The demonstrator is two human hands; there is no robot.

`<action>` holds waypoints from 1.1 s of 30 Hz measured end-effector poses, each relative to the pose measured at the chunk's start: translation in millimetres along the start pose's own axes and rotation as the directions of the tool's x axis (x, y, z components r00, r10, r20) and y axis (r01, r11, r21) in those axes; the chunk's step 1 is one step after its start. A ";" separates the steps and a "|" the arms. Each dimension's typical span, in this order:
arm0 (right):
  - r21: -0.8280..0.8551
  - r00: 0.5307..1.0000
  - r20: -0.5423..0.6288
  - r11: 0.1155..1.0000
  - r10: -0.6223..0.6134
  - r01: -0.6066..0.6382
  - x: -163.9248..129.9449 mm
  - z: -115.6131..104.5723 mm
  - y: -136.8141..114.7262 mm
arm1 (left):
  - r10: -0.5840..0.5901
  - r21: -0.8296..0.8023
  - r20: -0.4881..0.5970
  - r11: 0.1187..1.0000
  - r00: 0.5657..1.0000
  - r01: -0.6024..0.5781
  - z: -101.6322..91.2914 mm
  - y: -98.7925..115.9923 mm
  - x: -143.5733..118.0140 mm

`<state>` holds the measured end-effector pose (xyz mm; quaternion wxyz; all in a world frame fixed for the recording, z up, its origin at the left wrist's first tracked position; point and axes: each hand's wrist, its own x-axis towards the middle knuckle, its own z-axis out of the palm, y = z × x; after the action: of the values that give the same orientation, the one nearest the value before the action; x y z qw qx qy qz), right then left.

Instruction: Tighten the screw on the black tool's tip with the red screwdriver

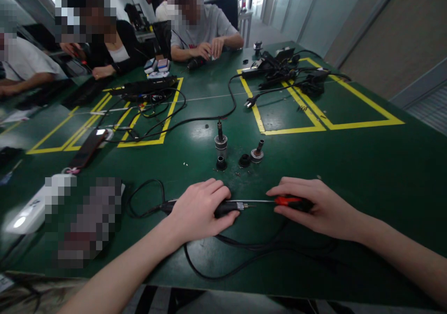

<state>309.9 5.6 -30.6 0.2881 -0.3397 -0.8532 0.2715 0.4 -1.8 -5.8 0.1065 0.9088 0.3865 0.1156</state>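
My left hand (199,209) presses down on a black corded tool (228,207) lying flat on the green table (349,165). Its metal tip points right. My right hand (310,207) grips a screwdriver with a red and black handle (291,202), and its thin shaft (260,203) runs left into the tool's tip. The tool's black cable (244,253) loops toward the near table edge. Just beyond my hands stand small metal parts: a tall chuck piece (220,140), a short black ring (221,163), a black cap (244,160) and a flanged piece (257,153).
Yellow tape outlines (296,130) mark zones across the table. A power strip with plugs and cables (279,70) lies far right. A phone (89,147) and a white device (26,211) lie at left. Three people sit along the far side, working with their hands.
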 end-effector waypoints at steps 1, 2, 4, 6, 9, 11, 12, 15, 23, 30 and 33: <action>0.006 1.000 0.016 1.000 0.015 -0.015 1.4 -0.8 -1.7 | -0.002 -0.001 -0.001 1.000 1.000 0.002 0.0 -0.1 -0.1; 0.015 0.999 0.039 0.999 0.038 -0.038 3.3 -1.9 -3.8 | -0.002 -0.002 -0.003 1.000 1.000 0.002 0.0 -0.2 -0.2; 0.032 0.993 0.088 0.996 0.078 -0.081 7.6 -5.0 -8.0 | -0.002 -0.005 -0.005 1.000 1.000 0.002 0.1 -0.5 -0.5; 0.045 0.989 0.121 0.995 0.088 -0.094 10.8 -7.9 -10.6 | 0.000 -0.008 -0.004 1.000 1.000 0.000 0.3 -0.7 -0.7; 0.067 0.993 0.100 0.995 0.067 -0.074 10.0 -9.6 -9.7 | 0.001 -0.004 -0.004 1.000 1.000 -0.001 0.6 -0.8 -1.0; 0.072 0.997 0.050 0.996 0.052 -0.055 6.3 -8.5 -6.7 | 0.004 -0.001 -0.006 1.000 1.000 -0.004 0.7 -0.7 -1.0; 0.069 0.998 0.028 0.996 0.051 -0.053 4.2 -7.6 -5.0 | 0.003 -0.001 -0.005 1.000 1.000 -0.003 0.6 -0.6 -1.0; 0.058 0.996 0.013 0.994 0.092 -0.093 -0.3 -4.3 -1.4 | -0.004 -0.005 -0.002 1.000 1.000 0.004 0.6 -0.3 -0.8; 0.070 0.993 0.059 0.992 0.105 -0.110 8.0 -5.0 -7.6 | -0.003 -0.011 -0.008 1.000 1.000 0.003 0.6 0.4 0.0; 0.069 0.996 0.018 0.994 0.083 -0.085 7.1 -7.5 -8.5 | -0.016 -0.005 0.006 1.000 1.000 0.016 1.9 1.2 -0.3; 0.061 0.995 0.021 0.994 0.094 -0.095 4.5 -2.6 -4.4 | -0.016 -0.006 0.008 1.000 1.000 0.016 2.1 0.8 -0.2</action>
<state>307.1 6.9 -24.5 0.2778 -0.3680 -0.8299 0.3142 1.4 -2.8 -7.5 0.1117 0.9059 0.3928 0.1123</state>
